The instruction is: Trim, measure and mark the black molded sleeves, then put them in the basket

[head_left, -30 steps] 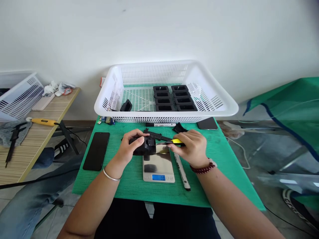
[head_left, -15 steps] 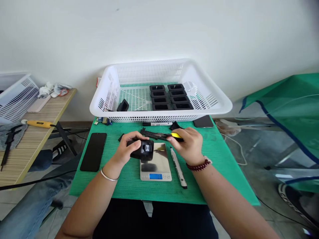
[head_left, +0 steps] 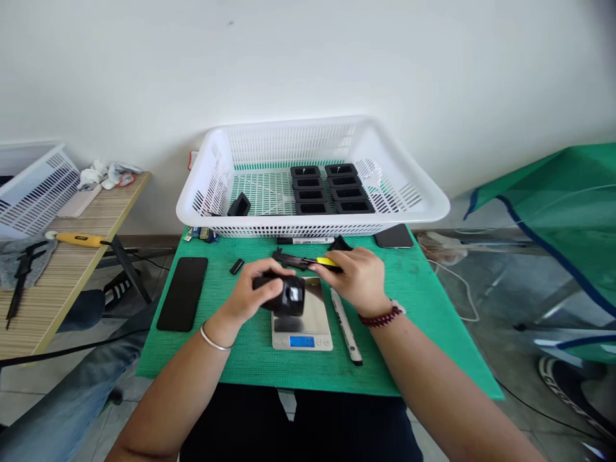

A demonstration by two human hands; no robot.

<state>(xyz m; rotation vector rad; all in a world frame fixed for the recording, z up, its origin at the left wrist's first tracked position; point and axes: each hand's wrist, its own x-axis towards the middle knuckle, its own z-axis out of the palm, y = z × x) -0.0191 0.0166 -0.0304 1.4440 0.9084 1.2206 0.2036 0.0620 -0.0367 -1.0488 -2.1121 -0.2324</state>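
My left hand point(head_left: 250, 292) is closed around a black, box-shaped part point(head_left: 291, 296), tilted above the kitchen-type digital scale point(head_left: 302, 326). A bright reflection shows on the part's near face, which is somewhat blurred. In my right hand point(head_left: 360, 276) is a yellow and black utility knife point(head_left: 328, 262), its tip pointing left, just above and right of the part and apart from it. Black calipers point(head_left: 285, 256) lie behind the knife, partly covered by it. The scale's blue display is lit. A white marker point(head_left: 346, 328) rests right of the scale.
At the back stands a white plastic basket point(head_left: 312, 224) holding several black hollow parts. A phone point(head_left: 183, 294) lies left and another dark phone point(head_left: 393, 236) back right. A second marker point(head_left: 305, 240) and a small black piece point(head_left: 236, 266) lie on the green-covered table point(head_left: 423, 333).
My left hand has shifted right and slightly down with the black part, uncovering the small black piece. My right hand has moved a little left with the knife.
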